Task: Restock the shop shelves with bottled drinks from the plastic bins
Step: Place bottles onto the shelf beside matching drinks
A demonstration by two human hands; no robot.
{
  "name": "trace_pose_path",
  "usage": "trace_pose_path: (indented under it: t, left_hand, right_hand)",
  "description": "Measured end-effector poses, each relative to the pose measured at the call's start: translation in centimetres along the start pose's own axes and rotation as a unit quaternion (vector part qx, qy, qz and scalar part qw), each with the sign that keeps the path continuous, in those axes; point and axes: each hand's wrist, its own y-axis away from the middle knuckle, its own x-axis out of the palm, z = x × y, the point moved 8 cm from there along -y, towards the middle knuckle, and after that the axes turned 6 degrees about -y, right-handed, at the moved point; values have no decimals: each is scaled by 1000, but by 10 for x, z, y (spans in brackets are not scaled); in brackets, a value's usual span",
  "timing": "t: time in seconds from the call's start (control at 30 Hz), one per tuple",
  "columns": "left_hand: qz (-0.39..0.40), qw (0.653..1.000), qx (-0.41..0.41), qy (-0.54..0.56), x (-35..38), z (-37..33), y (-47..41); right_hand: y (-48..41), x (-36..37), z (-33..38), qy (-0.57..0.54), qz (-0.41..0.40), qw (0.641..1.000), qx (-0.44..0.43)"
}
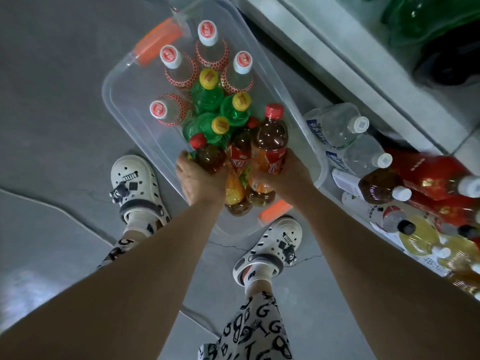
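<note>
Plastic tea bottles (271,141), three of them with red caps, are full and dark, so together they make a fair weight. Their walls are stiff enough to squeeze, but the glossy labels look slippery. The safest hold is around the labelled waist, where the body is widest, with the bottles pressed against each other so none drops out.

That is the hold in use. The left hand (200,178) curls round the left bottle, and the right hand (288,172) wraps the right one. The middle bottle is wedged between them, though which hand bears it I cannot tell, since fingers and labels overlap.

The cluster sits at the near end of the clear bin (106,92), directly ahead of both wrists, caps tilted away from the person. Behind it, green bottles (207,96) and clear bottles (209,48) stand upright in the bin. The shelf (337,50) runs along the right, with water bottles (337,123) lying on its low tier just beside the bin.
</note>
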Motion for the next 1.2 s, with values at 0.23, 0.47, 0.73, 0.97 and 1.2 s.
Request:
trace_pose_path:
  t: [0.23, 0.47, 0.73, 0.97, 1.2]
  left_hand:
    - [111, 990, -82, -25, 28, 29, 15]
    - [102, 986, -60, -117, 18, 8, 23]
    - [292, 951, 19, -103, 28, -18, 54]
    - [421, 878, 204, -99, -25, -94, 149]
    - [379, 874, 289, -94, -118, -169, 240]
  right_hand:
    - [12, -6, -3, -22, -13, 1000, -4]
    - [33, -20, 5, -35, -25, 999, -14]
    - [50, -27, 9, -99, -13, 995, -3]
    - [124, -68, 57, -183, 7, 983, -1]
    - [236, -143, 144, -251, -7, 967, -38]
